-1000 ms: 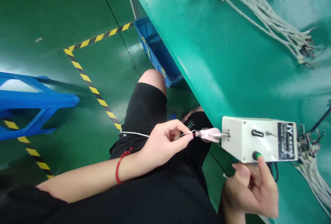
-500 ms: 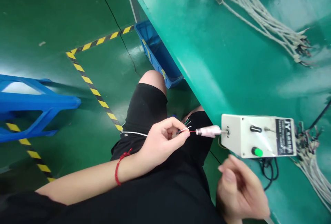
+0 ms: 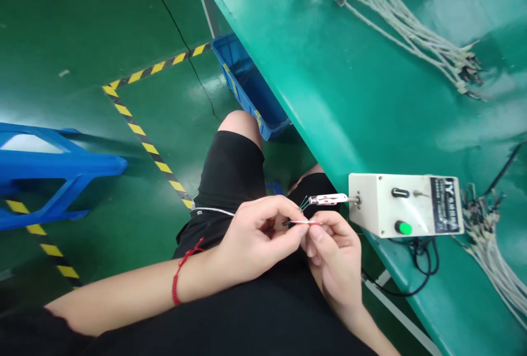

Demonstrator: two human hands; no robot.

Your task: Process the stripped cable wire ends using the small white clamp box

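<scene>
My left hand [image 3: 263,235], a red braided bracelet on its wrist, is closed in a pinch on the stripped end of a thin white cable [image 3: 214,212]. Fine wires fan out past its fingertips. My right hand [image 3: 335,252] meets it fingertip to fingertip, its thumb and forefinger closed on the red wire [image 3: 316,223]; a white strand lies alongside. Just beyond the fingers is the slotted metal head [image 3: 328,199] on the shaft of a white machine box [image 3: 405,205]. Dark and green wires [image 3: 303,202] reach up close to the head; whether they touch it I cannot tell.
Bundled white cables [image 3: 391,21] lie on the green table [image 3: 296,49], with more [image 3: 489,241] behind the box. A black cord [image 3: 424,265] hangs by the table edge. On the floor stand a blue bin [image 3: 242,90] and a blue stool [image 3: 61,169].
My right hand has come up and left from beside the box to the wires at my left fingertips. The machine's head, blurred before, now looks sharp. The red wire has left the head.
</scene>
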